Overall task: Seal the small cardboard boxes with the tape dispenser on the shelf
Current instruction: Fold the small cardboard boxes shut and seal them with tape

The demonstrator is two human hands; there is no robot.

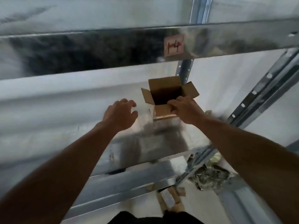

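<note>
A small brown cardboard box (163,96) stands on the shiny metal shelf (64,113) with its top flaps spread open and its dark inside showing. My right hand (184,109) grips the box's near flap, thumb on the front face and fingers over the edge. My left hand (120,113) hovers a little to the left of the box with fingers loosely spread, holding nothing. No tape dispenser is in view.
An upper shelf beam (97,49) runs overhead with a paper label (174,45) marked in red. A perforated metal upright (258,96) slants at the right. Cardboard pieces (171,199) lie on the floor below, beside a broken patch of concrete (212,177).
</note>
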